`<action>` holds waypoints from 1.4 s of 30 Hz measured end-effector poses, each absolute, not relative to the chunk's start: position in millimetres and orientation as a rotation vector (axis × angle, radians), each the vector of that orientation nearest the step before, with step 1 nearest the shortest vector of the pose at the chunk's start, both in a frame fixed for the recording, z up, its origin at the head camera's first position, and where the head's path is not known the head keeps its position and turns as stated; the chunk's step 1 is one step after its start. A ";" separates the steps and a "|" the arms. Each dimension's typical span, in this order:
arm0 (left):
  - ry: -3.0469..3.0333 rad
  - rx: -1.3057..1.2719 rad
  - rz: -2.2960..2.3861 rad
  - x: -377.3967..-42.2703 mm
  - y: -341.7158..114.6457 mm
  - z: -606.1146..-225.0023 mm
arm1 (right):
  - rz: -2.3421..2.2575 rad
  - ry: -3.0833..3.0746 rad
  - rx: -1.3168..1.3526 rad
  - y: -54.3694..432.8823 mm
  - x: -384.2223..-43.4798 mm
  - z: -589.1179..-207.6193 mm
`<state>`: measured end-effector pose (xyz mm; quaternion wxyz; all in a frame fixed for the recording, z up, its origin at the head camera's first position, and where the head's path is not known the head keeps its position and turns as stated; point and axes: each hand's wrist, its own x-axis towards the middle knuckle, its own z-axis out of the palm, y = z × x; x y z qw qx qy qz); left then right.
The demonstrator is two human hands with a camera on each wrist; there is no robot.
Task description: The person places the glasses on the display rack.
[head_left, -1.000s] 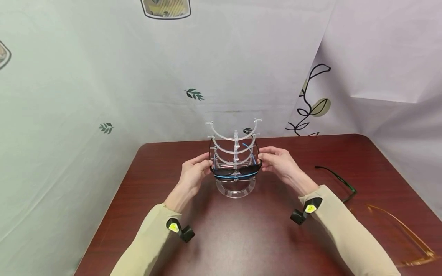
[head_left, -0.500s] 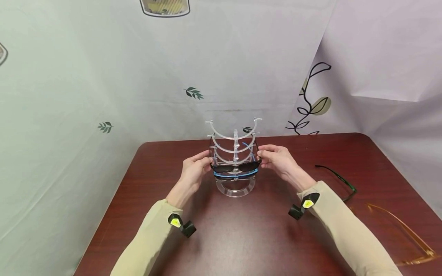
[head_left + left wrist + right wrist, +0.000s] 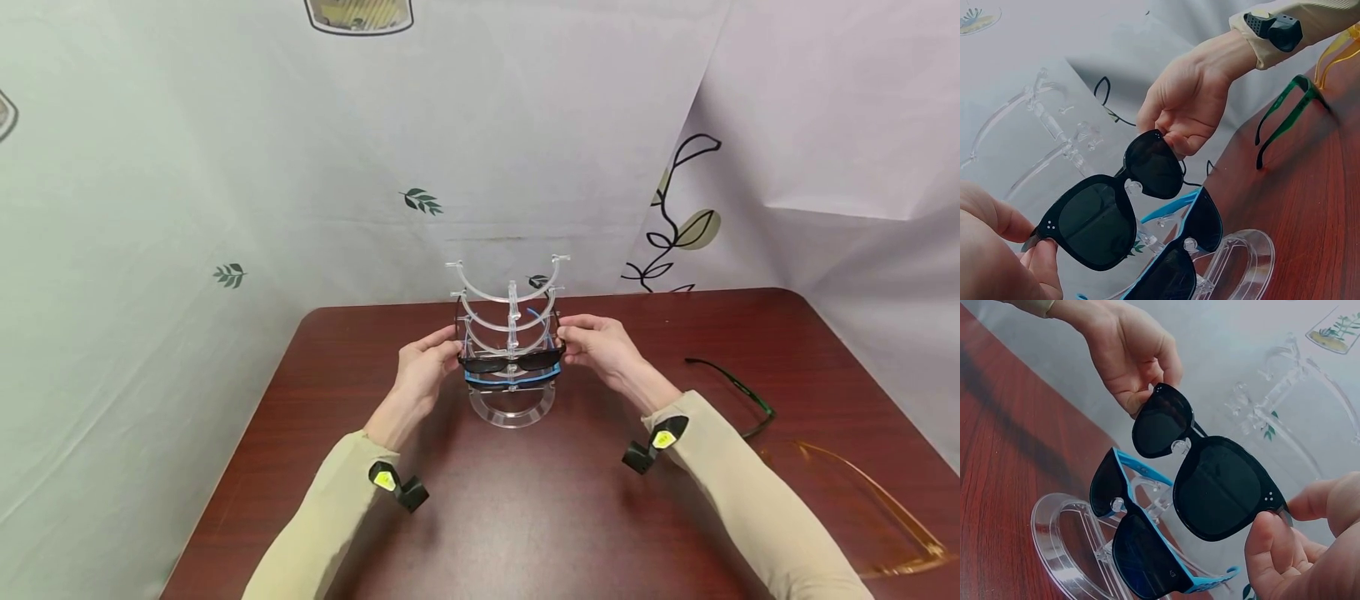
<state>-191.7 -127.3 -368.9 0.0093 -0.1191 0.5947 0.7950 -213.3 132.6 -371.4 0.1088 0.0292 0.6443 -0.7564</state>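
One broad pale cloth backdrop (image 3: 337, 125), printed with leaves and sprigs, behind the clear stand (image 3: 512, 317). Under the stand, a dark reddish desk (image 3: 510, 533), with a glossy patch of light in front of it. To the stand's front left and front right, two cream sleeves (image 3: 315, 517), angled in toward it. Next in size, the stand itself: transparent, upright, with curved tiers along a central post and a ring-shaped base on the desk. Just beside its left side, the left hand (image 3: 420, 371), thumb and fingers clamped on one outer corner of the black sunglasses (image 3: 1216, 484); just beside its right side, the right hand (image 3: 609, 350), thumb and fingers pinched on the other corner. Black sunglasses across the front of the stand, dark lenses outward, arms unfolded back along both its sides. Directly below on the stand, blue-and-black sunglasses (image 3: 1147, 556), lenses outward too. Well to the right of the stand, amber glasses (image 3: 903, 515), partly out of view; nearer the stand on that side, green glasses (image 3: 1292, 117). In front of the stand, on the cuffs, two black wrist cameras (image 3: 397, 485) with yellow badges. Smallest, at the black bridge, a clear peg (image 3: 1180, 447) of the stand; impossible to tell how much weight on it.
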 end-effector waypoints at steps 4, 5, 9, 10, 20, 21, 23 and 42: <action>1.883 -0.385 2.471 -192.1 -126.8 -370.0 | -2.230 1.889 0.070 132.3 -213.7 -372.0; 1.888 -0.385 2.470 -192.2 -126.6 -370.2 | -2.229 1.892 0.068 132.2 -213.7 -371.9; 1.887 -0.387 2.471 -192.8 -126.2 -371.4 | -2.217 1.902 0.072 132.6 -214.6 -372.1; 1.887 -0.385 2.472 -193.0 -126.1 -371.8 | -2.213 1.906 0.074 132.7 -214.9 -372.3; 1.895 -0.390 2.469 -193.5 -126.3 -373.8 | -2.202 1.908 0.075 133.0 -216.6 -375.1; 1.899 -0.389 2.466 -193.5 -126.4 -373.9 | -2.203 1.906 0.076 132.9 -216.6 -375.4; 1.899 -0.387 2.465 -193.9 -126.6 -374.4 | -2.203 1.905 0.075 132.9 -216.7 -375.8; 1.883 -0.398 2.463 -194.5 -126.9 -375.5 | -2.226 1.883 0.102 131.8 -217.0 -377.1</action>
